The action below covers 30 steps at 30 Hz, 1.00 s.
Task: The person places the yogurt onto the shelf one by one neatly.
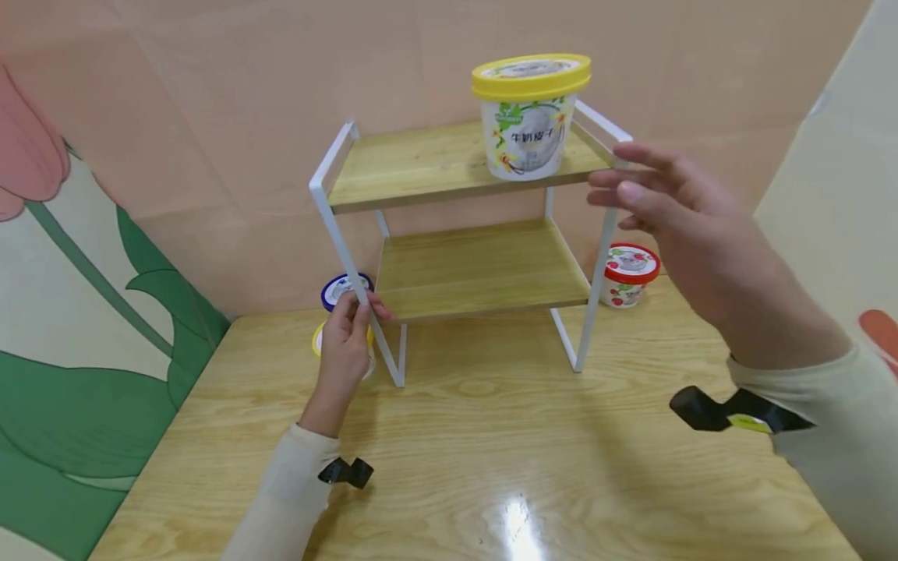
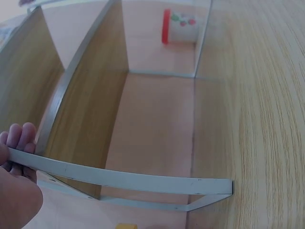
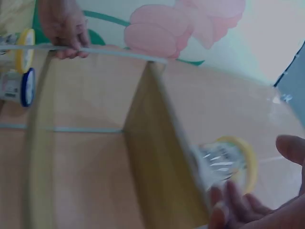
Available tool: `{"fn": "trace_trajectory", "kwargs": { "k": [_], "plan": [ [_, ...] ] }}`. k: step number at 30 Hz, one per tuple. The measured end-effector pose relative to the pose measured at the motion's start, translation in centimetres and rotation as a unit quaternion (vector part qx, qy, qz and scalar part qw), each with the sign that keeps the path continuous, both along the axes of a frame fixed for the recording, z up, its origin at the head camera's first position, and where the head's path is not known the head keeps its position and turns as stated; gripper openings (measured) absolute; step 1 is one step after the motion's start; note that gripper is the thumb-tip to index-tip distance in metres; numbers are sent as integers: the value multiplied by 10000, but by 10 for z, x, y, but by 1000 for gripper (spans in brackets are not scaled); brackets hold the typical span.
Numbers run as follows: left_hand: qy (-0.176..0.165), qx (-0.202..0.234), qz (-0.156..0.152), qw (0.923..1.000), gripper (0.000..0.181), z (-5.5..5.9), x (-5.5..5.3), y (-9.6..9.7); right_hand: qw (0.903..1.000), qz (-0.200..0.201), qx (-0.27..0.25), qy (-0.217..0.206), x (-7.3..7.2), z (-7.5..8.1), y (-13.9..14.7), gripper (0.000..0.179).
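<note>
My left hand (image 1: 342, 344) pinches the front left leg (image 1: 341, 241) of the two-tier rack (image 1: 414, 167), thumb and fingers either side of the white bar, about level with the lower shelf (image 1: 477, 265). My right hand (image 1: 701, 226) holds nothing: its fingers are loosely extended beside the rack's top right corner, and I can't tell whether they touch the frame. The rack stands upright on the wood-patterned surface (image 1: 561, 467), with a yellow-lidded tub (image 1: 531, 140) on its top shelf, towards the right end and near the front edge. A red-lidded tub (image 1: 630, 273) sits beyond the right side; a blue-lidded tub (image 1: 345, 288) and another yellow-lidded one (image 3: 25, 55) are on the left.

I'd judge the rack stiff and fairly light for its size, its thin bars probably smooth and a little slippery. The side bars just under the top shelf look the best hold, one hand each side, kept level, since the loose tub could slide or tip. The tub itself seems light, its wall likely to give if squeezed, so I'd take it round the body just below the lid
</note>
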State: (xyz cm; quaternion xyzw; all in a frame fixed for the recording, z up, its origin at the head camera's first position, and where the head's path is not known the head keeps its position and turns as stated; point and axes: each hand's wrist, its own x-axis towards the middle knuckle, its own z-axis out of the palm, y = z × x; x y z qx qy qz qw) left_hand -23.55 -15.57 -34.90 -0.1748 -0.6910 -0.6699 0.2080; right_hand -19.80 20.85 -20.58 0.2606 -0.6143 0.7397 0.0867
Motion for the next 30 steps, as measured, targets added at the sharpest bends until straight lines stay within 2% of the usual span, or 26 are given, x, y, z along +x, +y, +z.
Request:
{"fn": "trace_trajectory", "kwargs": {
  "k": [6,11,16,20,25,30],
  "plan": [
    [-11,-26,31,10000,20,1,-1,0,9969,-563,-530,-105,-6,-39,1,8],
    [-71,-32,0,10000,19,-2,1,1,9946,-723,-579,-462,-18,-75,10,9],
    [-30,-59,-24,10000,20,-3,1,0,9939,-800,-352,-676,-25,-97,15,8],
    [24,-49,-12,10000,20,-5,0,2,9926,-943,54,-757,-28,-107,18,8],
    [140,0,16,9999,21,-5,0,2,9909,-1107,415,-647,-30,-111,20,8],
    [171,10,26,9998,21,-4,0,1,9906,-1042,654,-594,-35,-113,25,9]
  ]
}}
